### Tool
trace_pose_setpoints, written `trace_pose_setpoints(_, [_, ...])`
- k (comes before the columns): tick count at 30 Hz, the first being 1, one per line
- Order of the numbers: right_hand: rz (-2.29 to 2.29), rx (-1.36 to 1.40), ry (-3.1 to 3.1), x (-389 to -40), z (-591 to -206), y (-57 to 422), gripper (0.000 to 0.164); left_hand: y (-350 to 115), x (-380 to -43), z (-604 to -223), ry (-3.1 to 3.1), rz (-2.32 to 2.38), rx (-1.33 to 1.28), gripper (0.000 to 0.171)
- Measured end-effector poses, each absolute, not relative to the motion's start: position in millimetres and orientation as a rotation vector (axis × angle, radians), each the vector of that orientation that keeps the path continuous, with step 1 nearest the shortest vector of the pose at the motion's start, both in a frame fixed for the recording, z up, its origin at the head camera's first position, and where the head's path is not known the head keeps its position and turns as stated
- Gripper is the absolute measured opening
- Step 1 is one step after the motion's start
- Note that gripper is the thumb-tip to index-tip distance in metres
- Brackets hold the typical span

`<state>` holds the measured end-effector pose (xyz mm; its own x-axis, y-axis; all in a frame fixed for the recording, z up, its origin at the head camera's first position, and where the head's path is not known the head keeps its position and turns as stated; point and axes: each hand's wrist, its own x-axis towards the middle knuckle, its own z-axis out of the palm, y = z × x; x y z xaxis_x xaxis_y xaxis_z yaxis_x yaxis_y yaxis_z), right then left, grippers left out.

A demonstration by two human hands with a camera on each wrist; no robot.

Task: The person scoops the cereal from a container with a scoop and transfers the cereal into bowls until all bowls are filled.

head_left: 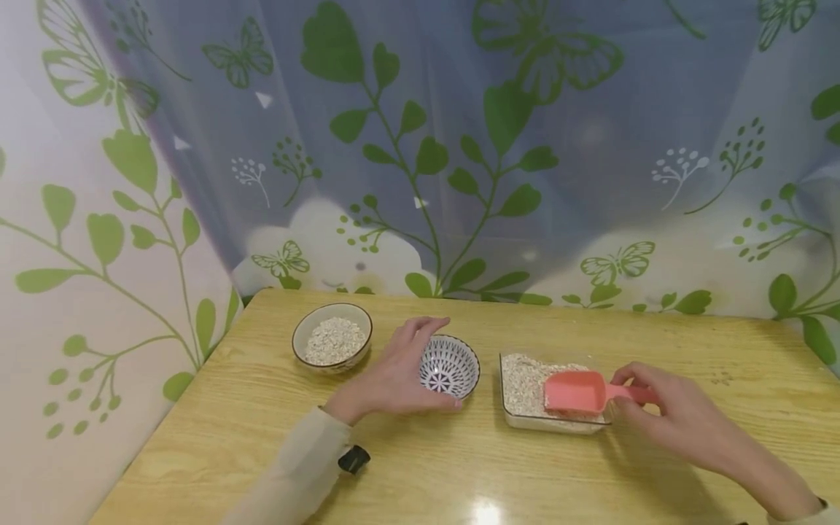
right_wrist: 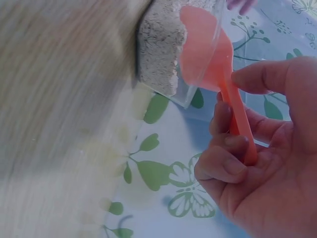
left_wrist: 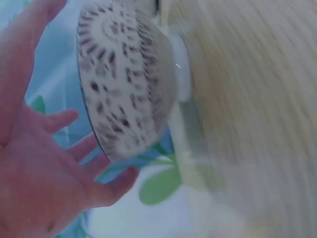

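My left hand point(head_left: 394, 372) is beside a small black-and-white patterned bowl point(head_left: 450, 368), thumb on the near side and fingers on the far side. In the left wrist view the fingers of that hand point(left_wrist: 59, 173) are spread loosely next to the bowl point(left_wrist: 124, 79); whether they touch its rim I cannot tell. My right hand point(head_left: 676, 415) holds a pink scoop point(head_left: 576, 392) by its handle, thumb against it and fingers curled round it in the right wrist view. The scoop's head lies over oat flakes point(head_left: 525, 379) in a clear rectangular container point(head_left: 558, 423).
A second bowl point(head_left: 302, 350), with oat flakes inside, stands at the back left of the wooden table point(head_left: 420, 467). Behind the table hangs a cloth point(head_left: 420, 146) printed with leaves and butterflies, and another pale one hangs at the left.
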<state>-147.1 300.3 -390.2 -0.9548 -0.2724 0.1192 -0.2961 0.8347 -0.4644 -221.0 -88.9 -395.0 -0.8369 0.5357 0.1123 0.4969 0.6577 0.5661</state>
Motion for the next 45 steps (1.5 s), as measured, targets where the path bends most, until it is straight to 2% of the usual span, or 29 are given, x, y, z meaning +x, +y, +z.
trace_pose_setpoints(10, [0.655, 0.477, -2.965, -146.9, -385.4, 295.9, 0.015, -37.7, -198.7, -378.3, 2.728, 1.127, 1.023, 0.096])
trace_pose_setpoints(17, [0.632, 0.491, -2.954, -147.4, -386.3, 294.6, 0.015, -12.4, -193.7, -383.9, 2.722, 0.974, 1.029, 0.097])
trace_pose_setpoints(22, [0.625, 0.497, -2.949, -147.5, -388.3, 294.1, 0.014, -18.6, -204.4, -393.6, 2.787, 0.769, 1.041, 0.097])
trace_pose_setpoints(29, [0.617, 0.483, -2.965, -148.4, -388.4, 294.8, 0.016, -42.3, -219.2, -396.2, 2.86, 0.536, 1.085, 0.073])
trace_pose_setpoints(36, [0.625, 0.496, -2.943, -147.4, -390.2, 294.7, 0.014, -58.9, -225.5, -393.6, 2.881, 0.502, 1.115, 0.058])
trace_pose_setpoints(45, [0.661, 0.493, -2.974, -146.7, -389.0, 295.5, 0.015, -79.8, -224.3, -384.1, 2.861, 0.423, 1.016, 0.051])
